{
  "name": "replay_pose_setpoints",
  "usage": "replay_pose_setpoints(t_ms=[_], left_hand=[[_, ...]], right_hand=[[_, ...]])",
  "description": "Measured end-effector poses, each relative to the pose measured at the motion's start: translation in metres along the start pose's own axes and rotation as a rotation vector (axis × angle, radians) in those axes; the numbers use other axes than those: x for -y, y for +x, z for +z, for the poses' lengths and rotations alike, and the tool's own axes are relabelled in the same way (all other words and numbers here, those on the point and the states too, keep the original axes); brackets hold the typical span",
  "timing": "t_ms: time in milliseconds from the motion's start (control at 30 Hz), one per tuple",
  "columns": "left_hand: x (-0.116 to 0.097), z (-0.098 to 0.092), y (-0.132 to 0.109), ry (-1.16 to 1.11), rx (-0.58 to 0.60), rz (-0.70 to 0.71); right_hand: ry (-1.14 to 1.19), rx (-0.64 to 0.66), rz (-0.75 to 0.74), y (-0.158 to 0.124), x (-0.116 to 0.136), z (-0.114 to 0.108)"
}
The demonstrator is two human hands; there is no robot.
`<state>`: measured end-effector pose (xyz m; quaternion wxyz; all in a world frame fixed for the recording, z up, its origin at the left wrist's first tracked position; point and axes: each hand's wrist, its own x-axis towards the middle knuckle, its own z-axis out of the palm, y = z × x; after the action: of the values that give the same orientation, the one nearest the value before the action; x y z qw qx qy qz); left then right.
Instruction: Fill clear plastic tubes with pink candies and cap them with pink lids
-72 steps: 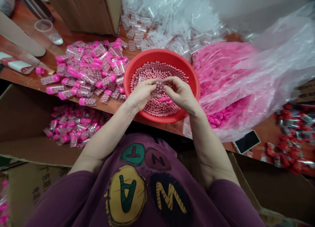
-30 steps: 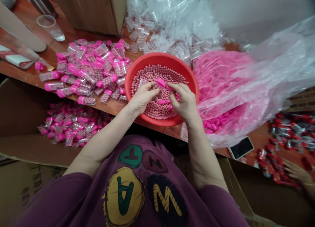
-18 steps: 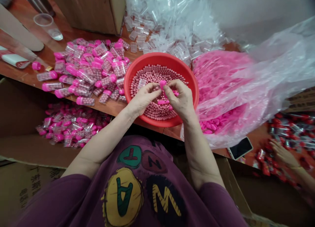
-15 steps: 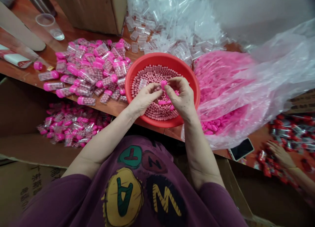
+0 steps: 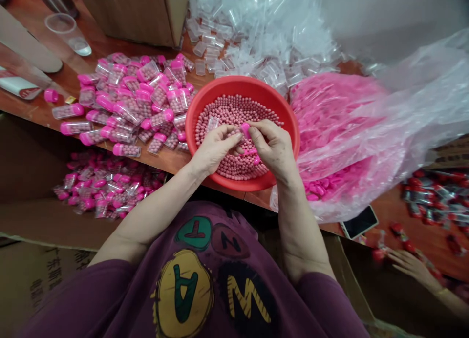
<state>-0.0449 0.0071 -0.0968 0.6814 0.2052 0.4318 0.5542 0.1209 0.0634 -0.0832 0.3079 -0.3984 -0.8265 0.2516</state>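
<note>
Over a red bowl [image 5: 190,128] of small pink beads [image 5: 234,103], my two hands meet near the middle. My left hand [image 5: 216,147] is closed, its fingertips pinching a small clear bottle that they mostly cover. My right hand [image 5: 273,145] pinches a bright pink cap [image 5: 245,128] between thumb and forefinger, against the end of the bottle. Below the hands, a few loose pink caps [image 5: 257,160] lie on the beads. A clear bottle [image 5: 213,123] rests in the beads at the bowl's left side.
Left of the bowl are capped, bead-filled bottles [image 5: 128,98]; more [image 5: 106,186] fill a carton below. Clear bottles [image 5: 256,40] lie behind, and a plastic bag of pink caps [image 5: 337,118] stands right. Nearby are a phone [image 5: 359,222] and another person's hand [image 5: 414,269] by red-capped items [image 5: 436,196].
My right hand has shifted slightly right and down, and the pink cap now sits against the bottle in my left fingers. The other person's hand has drawn toward the table edge with red items.
</note>
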Motion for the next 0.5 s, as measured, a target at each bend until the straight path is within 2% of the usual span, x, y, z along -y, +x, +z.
replay_pose_setpoints(t_ms=[267,500], left_hand=[[0.001,0.003,-0.003,0.076,-0.046,0.139],[0.0,0.004,-0.002,0.107,0.045,0.149]], right_hand=[[-0.098,-0.042,-0.115,-0.004,-0.001,0.01],[-0.137,-0.088,-0.13,-0.011,-0.003,0.006]])
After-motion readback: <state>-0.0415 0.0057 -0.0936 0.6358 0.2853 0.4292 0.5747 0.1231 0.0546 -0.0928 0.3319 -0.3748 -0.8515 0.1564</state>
